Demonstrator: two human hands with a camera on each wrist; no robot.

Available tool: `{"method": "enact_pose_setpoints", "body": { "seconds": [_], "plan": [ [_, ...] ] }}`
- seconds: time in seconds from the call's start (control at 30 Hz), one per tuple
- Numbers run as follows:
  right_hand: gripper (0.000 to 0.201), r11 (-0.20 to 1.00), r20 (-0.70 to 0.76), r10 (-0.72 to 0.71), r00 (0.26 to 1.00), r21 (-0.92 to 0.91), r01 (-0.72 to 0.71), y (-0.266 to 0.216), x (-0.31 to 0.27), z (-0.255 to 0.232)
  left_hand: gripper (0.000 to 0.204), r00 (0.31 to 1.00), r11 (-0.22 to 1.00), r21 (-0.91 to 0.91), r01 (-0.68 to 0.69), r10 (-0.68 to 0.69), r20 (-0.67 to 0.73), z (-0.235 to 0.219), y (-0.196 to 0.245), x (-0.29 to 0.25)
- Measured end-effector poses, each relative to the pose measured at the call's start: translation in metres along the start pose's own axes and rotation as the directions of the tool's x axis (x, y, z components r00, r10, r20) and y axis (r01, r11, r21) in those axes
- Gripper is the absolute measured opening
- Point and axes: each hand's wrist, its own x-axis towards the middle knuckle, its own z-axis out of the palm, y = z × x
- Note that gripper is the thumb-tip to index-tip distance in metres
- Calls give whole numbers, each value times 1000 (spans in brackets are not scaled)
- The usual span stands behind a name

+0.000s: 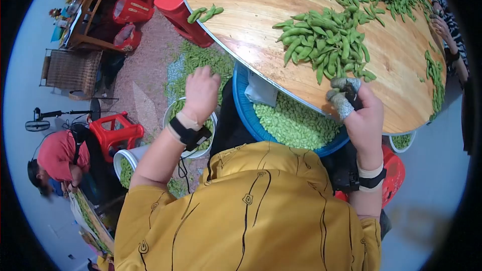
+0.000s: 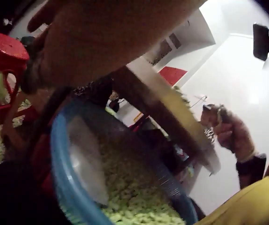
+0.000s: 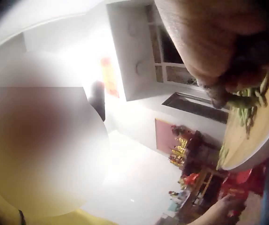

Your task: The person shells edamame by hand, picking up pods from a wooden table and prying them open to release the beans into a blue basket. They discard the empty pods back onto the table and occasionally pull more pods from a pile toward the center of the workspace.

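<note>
In the head view my left hand (image 1: 202,93) is over a white bucket (image 1: 215,125) and the pods on the floor, fingers loosely spread. Below it a blurred green soybean pod (image 2: 0,88) hangs in the air in the left wrist view. My right hand (image 1: 362,115), with grey coverings on its thumb and fingers, is at the table edge, beside a pile of green soybean pods (image 1: 326,42). Its curled fingers pinch a soybean pod (image 3: 243,101) in the right wrist view. A blue basin (image 1: 241,103) of shelled soybeans (image 1: 296,123) sits below the table edge.
More pods lie across the round wooden table (image 1: 236,15). Another person's hands (image 1: 442,27) are at its far right. Red stools (image 1: 118,133) and a white bucket on its side (image 1: 131,156) stand at left, near a person in a red shirt (image 1: 63,155).
</note>
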Motion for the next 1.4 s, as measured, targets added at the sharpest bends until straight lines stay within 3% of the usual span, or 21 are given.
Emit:
{"method": "enact_pose_setpoints", "body": {
  "seconds": [0.1,0.13,0.17,0.2,0.27,0.3,0.43,0.47,0.53,0.57,0.63,0.73,0.8,0.87,0.93,1.07,1.13,1.2,1.27,1.33,1.4],
  "plan": [
    [21,957,152,159,975,220,-190,-5,0,-1,16,997,1000,-1,1,-1,81,-24,10,0],
    [22,905,255,240,937,289,-311,-6,0,-2,16,960,869,-491,57,87,265,-34,22,6],
    [23,859,286,225,931,392,-328,-2,-2,0,17,891,521,-829,202,254,377,-46,35,12],
    [23,861,274,225,935,392,-322,0,-4,1,29,824,163,-907,389,379,421,-61,54,19],
    [23,817,323,230,918,449,-362,2,-8,1,40,735,-156,-785,600,494,464,-88,84,27],
    [22,833,316,233,920,424,-357,0,-11,-1,38,697,-231,-723,651,558,450,-93,94,33],
    [22,913,285,175,942,311,-263,7,-22,-10,30,565,-357,-518,777,758,325,-81,108,43],
    [25,915,238,190,952,309,-260,5,-25,-10,30,561,-352,-520,778,763,322,-77,111,43],
    [27,916,186,204,961,311,-254,6,-31,-11,22,689,-368,-643,672,628,361,-74,118,40],
    [29,923,170,241,956,263,-280,8,-33,-10,22,687,-363,-645,672,631,361,-75,121,39],
    [32,929,152,274,950,215,-302,6,-38,-8,17,791,-216,-802,557,431,434,-80,125,39],
    [36,947,208,211,955,198,-252,-3,-39,-4,16,804,-153,-833,532,399,441,-80,126,36],
    [40,999,263,24,964,38,-35,1,-35,-1,15,818,-111,-857,503,382,430,-82,127,36],
    [43,999,251,37,967,22,-44,2,-34,2,15,832,-70,-878,473,364,419,-82,129,35],
    [42,986,226,75,971,126,-105,7,-34,2,15,897,-24,-961,276,366,248,-79,130,35],
    [39,980,225,104,969,145,-138,6,-34,4,14,920,62,-981,184,342,194,-78,130,36],
    [38,903,279,204,938,315,-290,2,-34,0,11,942,167,-984,66,314,116,-80,129,36],
    [35,907,283,182,942,321,-272,8,-33,-1,9,935,472,-829,-301,319,-157,-75,131,36],
    [34,861,345,207,915,380,-338,14,-32,-7,8,908,463,-808,-365,370,-199,-76,131,35],
    [33,862,348,205,915,379,-337,11,-33,-11,8,903,222,-932,-286,387,-185,-84,130,38],
    [32,862,349,201,915,380,-335,7,-32,-11,11,894,241,-914,-326,393,-215,-78,129,40]
  ]
}}
